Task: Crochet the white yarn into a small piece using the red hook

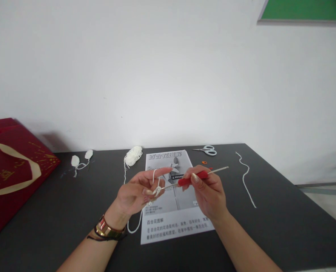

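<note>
My left hand pinches a small white crochet piece, with white yarn looped over its raised forefinger. The yarn hangs down from that hand to the table and runs back toward a white yarn ball. My right hand grips a crochet hook by its red handle. The hook's metal tip meets the piece at my left fingers, and its metal tail sticks out to the right. Both hands hover over a printed instruction sheet on the dark table.
White-handled scissors and a small orange marker lie behind the sheet. A loose white strand lies at the right. Two small white crocheted pieces sit at the back left beside a red gift bag. A white wall stands behind.
</note>
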`<state>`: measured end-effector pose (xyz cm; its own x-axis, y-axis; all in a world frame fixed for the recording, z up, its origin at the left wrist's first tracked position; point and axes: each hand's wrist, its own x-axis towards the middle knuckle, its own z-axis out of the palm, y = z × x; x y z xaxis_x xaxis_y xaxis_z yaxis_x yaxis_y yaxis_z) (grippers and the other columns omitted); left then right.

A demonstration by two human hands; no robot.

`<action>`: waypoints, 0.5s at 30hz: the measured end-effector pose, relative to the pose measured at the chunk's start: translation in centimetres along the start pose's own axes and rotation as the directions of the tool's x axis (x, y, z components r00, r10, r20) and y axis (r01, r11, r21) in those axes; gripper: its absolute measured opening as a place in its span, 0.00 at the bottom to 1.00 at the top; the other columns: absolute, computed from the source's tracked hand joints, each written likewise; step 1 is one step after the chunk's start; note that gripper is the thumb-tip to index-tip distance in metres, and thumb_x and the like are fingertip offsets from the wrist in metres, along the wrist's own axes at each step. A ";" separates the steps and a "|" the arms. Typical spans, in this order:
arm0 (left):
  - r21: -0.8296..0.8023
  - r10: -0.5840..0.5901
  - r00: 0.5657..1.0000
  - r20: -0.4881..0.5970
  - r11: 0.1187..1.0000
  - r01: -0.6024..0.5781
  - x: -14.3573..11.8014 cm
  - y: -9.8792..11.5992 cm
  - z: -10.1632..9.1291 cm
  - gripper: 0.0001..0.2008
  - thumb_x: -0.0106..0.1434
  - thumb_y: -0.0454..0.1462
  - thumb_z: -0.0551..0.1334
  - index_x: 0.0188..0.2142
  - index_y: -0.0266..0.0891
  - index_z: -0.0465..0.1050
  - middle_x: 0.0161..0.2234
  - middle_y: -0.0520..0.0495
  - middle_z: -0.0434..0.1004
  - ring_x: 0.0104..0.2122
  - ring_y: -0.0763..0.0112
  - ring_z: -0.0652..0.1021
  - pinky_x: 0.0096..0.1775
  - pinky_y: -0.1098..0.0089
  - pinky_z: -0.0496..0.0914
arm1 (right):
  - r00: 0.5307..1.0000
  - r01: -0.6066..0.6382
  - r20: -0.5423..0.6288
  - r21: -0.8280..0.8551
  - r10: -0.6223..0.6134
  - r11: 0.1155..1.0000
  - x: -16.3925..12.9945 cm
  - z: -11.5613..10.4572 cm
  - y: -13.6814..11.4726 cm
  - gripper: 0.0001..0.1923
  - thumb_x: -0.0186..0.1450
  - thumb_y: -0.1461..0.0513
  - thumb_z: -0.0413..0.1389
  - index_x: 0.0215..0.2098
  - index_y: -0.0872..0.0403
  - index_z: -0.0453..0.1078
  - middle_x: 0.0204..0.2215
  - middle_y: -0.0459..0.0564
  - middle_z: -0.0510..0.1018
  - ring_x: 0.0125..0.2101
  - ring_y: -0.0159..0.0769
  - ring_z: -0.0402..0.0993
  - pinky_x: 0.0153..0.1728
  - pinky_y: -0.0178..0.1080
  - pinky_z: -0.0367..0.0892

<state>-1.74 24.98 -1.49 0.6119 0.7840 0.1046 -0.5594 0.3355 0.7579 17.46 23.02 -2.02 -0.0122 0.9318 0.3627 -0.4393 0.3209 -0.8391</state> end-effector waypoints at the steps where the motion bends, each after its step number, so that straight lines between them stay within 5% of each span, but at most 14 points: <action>1: -0.002 0.000 1.000 -0.005 1.000 0.000 0.0 0.0 0.0 0.28 0.42 0.29 0.62 0.47 0.29 0.76 0.16 0.55 0.55 0.19 0.76 0.56 0.22 0.69 0.48 | 1.000 -0.011 -0.003 0.009 0.011 1.000 0.1 0.1 0.0 0.06 0.61 0.60 0.60 0.29 0.53 0.77 0.25 0.48 0.79 0.23 0.33 0.74 0.27 0.36 0.68; 10: 0.031 0.038 0.998 -0.040 0.999 -0.037 0.1 -0.2 -0.1 0.27 0.42 0.29 0.63 0.45 0.35 0.78 0.16 0.53 0.58 0.21 0.73 0.59 0.24 0.69 0.48 | 0.941 -0.289 -0.049 0.395 0.334 0.872 0.4 1.2 1.3 0.07 0.58 0.59 0.63 0.29 0.55 0.74 0.20 0.43 0.76 0.19 0.28 0.68 0.25 0.36 0.76; 15: 0.002 0.039 0.998 -0.040 0.999 -0.039 0.3 -0.6 -0.3 0.26 0.42 0.29 0.62 0.45 0.37 0.79 0.15 0.52 0.59 0.22 0.70 0.61 0.25 0.68 0.50 | 0.909 -0.358 -0.034 0.442 0.415 0.822 0.3 1.2 2.4 0.06 0.59 0.60 0.61 0.31 0.56 0.74 0.22 0.44 0.76 0.20 0.28 0.69 0.25 0.36 0.78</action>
<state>-1.41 25.13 -2.08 0.5667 0.8167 0.1087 -0.5820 0.3035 0.7545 15.35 23.81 -3.41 -0.1625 0.9862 -0.0319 -0.7537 -0.1449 -0.6410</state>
